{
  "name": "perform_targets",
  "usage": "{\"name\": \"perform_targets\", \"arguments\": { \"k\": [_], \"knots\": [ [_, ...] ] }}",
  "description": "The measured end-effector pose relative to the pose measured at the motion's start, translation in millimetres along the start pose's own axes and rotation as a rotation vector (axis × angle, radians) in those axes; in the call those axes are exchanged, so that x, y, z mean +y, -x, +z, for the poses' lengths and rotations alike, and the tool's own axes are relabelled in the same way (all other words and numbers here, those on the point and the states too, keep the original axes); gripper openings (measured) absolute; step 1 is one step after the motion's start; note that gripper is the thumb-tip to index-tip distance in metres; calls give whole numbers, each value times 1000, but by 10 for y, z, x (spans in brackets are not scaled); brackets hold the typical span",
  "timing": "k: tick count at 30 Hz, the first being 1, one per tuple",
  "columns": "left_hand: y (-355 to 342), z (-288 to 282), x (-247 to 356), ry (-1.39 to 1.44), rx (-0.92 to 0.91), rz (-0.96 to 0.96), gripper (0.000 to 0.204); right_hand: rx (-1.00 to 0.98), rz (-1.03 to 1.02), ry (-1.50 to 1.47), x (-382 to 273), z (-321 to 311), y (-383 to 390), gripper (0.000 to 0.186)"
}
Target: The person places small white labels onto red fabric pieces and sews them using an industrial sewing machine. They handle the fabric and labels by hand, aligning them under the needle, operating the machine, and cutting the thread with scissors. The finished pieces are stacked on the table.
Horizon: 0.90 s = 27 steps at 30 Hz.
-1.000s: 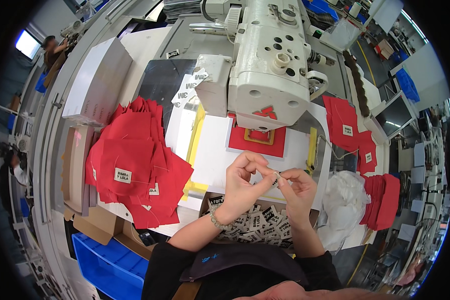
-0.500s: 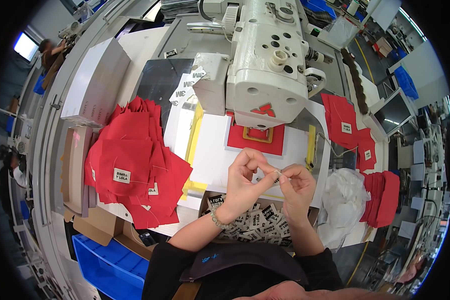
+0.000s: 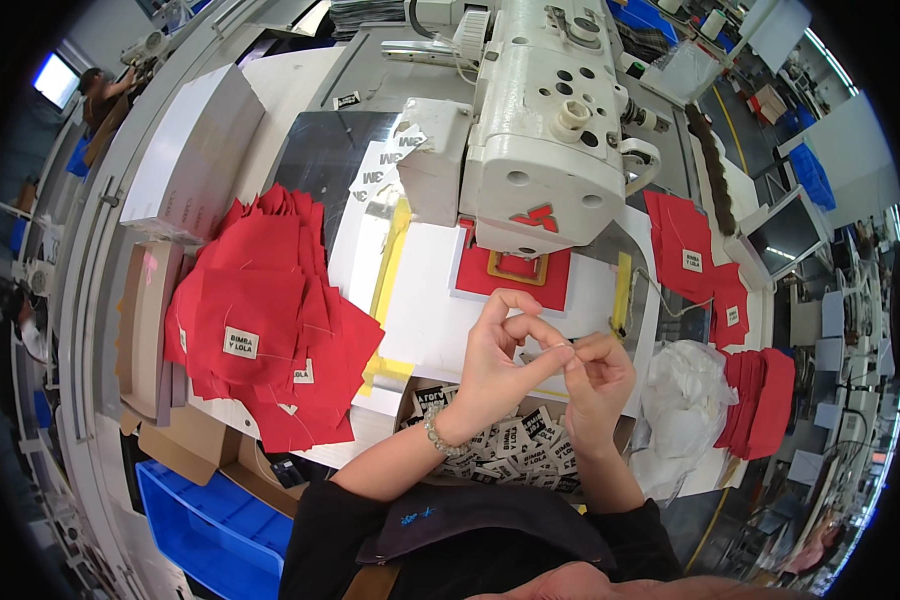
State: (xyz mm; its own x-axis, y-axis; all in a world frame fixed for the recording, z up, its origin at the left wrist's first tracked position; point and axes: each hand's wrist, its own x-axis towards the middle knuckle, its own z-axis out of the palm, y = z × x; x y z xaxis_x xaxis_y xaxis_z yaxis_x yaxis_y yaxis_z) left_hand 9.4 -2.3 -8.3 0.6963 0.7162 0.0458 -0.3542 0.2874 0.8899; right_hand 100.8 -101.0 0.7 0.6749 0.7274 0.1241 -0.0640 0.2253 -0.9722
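My left hand [image 3: 502,375] and my right hand [image 3: 595,390] meet with pinched fingertips; whatever is between them is hidden or too small to make out. Beneath them a cardboard box holds many small black-and-white fabric labels [image 3: 505,445]. Just beyond my fingers, a red fabric piece [image 3: 545,295] lies on a white board [image 3: 425,335] under a gold-yellow frame [image 3: 517,281] at the white sewing machine [image 3: 540,165]. On the left lies a large pile of red pieces [image 3: 260,300] with sewn-on labels.
More red pieces [image 3: 680,240] and a red stack [image 3: 770,405] lie right, beside crumpled white material [image 3: 680,420]. A long white box [image 3: 185,150], an open shallow box [image 3: 145,330] and a blue bin [image 3: 210,530] are left. A co-worker [image 3: 98,95] is at the upper left.
My left index finger has lifted and arched higher, and my fingertips have closed over the small label that showed between them earlier, so it is now hidden.
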Motion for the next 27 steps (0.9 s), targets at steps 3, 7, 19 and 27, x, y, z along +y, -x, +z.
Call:
{"name": "perform_targets", "arguments": {
  "k": [3, 7, 19, 27],
  "knots": [
    [10, 20, 34, 5, -2, -9, 45, 8, -8, -5, 6, -7, 25, 10],
    [16, 51, 71, -3, -14, 29, 40, 15, -8, -13, 25, -21, 57, 11],
    [-19, -61, 106, 31, -120, 49, 36, -29, -18, 23, -51, -9, 68, 11],
    [17, -103, 102, -67, -120, 89, 37, -65, 52, -29, -85, -2, 47, 10]
  ]
}}
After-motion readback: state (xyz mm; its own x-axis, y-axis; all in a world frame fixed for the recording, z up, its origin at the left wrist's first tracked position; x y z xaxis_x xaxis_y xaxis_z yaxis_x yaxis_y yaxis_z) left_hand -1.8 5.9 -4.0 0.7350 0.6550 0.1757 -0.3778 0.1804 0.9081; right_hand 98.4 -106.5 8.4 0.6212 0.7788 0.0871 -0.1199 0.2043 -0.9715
